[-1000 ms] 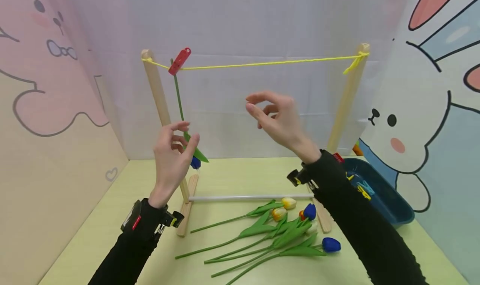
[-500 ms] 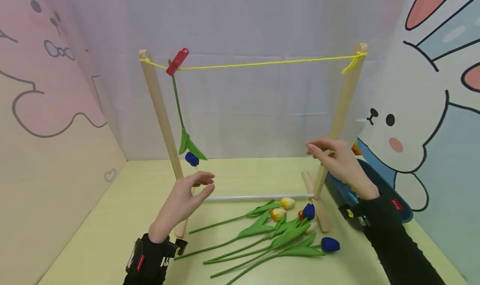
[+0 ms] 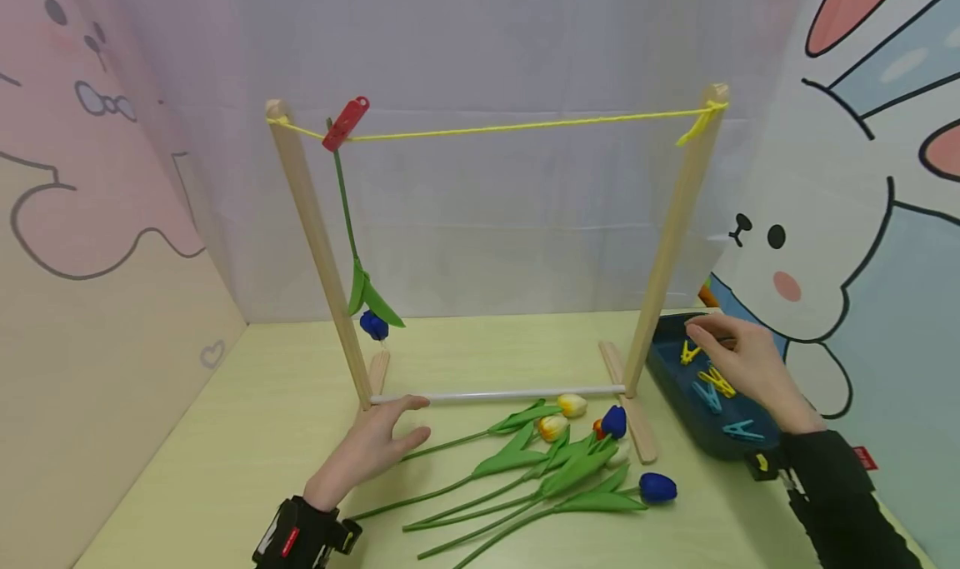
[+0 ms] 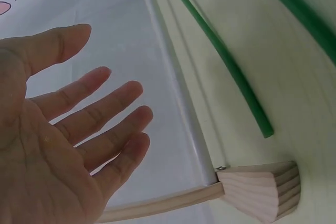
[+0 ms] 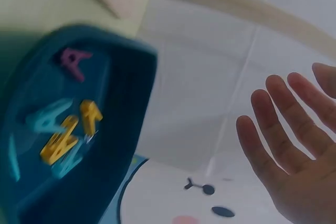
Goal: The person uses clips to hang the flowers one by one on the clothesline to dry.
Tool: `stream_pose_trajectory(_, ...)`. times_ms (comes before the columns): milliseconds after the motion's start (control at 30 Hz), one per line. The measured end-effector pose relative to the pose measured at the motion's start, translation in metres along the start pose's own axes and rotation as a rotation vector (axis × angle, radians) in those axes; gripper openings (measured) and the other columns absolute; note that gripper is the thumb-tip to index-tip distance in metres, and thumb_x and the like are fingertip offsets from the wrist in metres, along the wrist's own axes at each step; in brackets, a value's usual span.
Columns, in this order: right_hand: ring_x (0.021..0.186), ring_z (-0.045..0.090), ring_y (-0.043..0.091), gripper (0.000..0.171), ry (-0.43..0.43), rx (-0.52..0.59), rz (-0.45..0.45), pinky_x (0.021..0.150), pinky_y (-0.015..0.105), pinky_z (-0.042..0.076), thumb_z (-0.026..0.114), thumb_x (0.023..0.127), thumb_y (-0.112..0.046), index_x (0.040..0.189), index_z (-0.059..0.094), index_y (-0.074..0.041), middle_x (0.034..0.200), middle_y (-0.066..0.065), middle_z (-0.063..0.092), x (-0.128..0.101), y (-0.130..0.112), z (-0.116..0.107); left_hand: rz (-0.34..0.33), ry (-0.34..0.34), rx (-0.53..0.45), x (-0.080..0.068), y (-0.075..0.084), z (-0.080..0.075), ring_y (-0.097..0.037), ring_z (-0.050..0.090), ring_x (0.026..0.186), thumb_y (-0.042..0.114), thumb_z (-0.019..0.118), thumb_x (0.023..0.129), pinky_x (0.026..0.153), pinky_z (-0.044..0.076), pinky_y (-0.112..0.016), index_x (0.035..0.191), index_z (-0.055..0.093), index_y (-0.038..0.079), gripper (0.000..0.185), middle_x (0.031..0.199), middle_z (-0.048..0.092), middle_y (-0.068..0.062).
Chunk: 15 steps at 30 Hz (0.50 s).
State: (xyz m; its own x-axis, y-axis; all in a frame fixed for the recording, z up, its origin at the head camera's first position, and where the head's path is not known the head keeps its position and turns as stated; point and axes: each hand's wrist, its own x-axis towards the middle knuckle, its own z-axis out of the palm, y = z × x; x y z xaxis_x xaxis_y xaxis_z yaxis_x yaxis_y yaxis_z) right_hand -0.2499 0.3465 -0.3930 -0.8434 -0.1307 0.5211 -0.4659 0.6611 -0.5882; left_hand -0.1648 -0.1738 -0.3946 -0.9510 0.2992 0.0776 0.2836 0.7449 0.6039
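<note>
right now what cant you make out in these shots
- How many pegs are in the blue bin: in the head view the right hand covers part of it; the right wrist view is blurred.
- Whether the left hand touches the table or hovers: head view cannot tell; the left wrist view shows only the palm.
- How the red peg grips the stem of the hanging blue tulip: too small.

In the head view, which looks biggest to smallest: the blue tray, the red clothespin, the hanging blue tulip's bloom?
1. blue tray
2. red clothespin
3. hanging blue tulip's bloom

The last two look close; the tray's nearness exaggerates its size.
</note>
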Motion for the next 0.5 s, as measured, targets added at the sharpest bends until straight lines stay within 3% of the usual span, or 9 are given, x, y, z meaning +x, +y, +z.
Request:
stream_pose_trajectory(200,0.082,0.067,0.019,0.029,-0.102,-0.219,0.081,0.069,0.023,0.054,0.060,0.103,-0.023,0.116,0.070,0.001,0.104,0.024,0.072,-0.007,-0.021,-0.022,-0.010,-0.102,-0.023,-0.006,-0.011,0.002,-0.045,0.054,0.131,0.031,0.066,0.098,0.104,0.046,-0.062,0.139,0.056,0.001,0.053,0.140,0.060,-0.022)
stream_pose_trajectory(367,0.080,0.065,0.025,0.026,-0.244,-0.288,0.128,0.068,0.032,0.052,0.057,0.103,-0.014,0.115,0.068,0.007,0.102,0.025,0.071,-0.010,-0.028,-0.033,-0.004,-0.199,-0.057,-0.009,-0.016,0.002,-0.050,0.053,0.130,0.033,0.064,0.099,0.102,0.046,-0.065,0.142,0.050,-0.004,0.058,0.141,0.057,-0.029)
stream_pose_trajectory(500,0.084,0.067,0.033,0.026,-0.365,-0.316,0.142,0.071,0.041,0.056,0.056,0.102,-0.009,0.116,0.066,0.011,0.102,0.026,0.071,-0.012,-0.021,-0.039,-0.014,-0.230,-0.091,-0.011,-0.017,0.003,-0.051,0.050,0.133,0.035,0.062,0.100,0.104,0.044,-0.065,0.144,0.048,-0.004,0.060,0.144,0.053,-0.030)
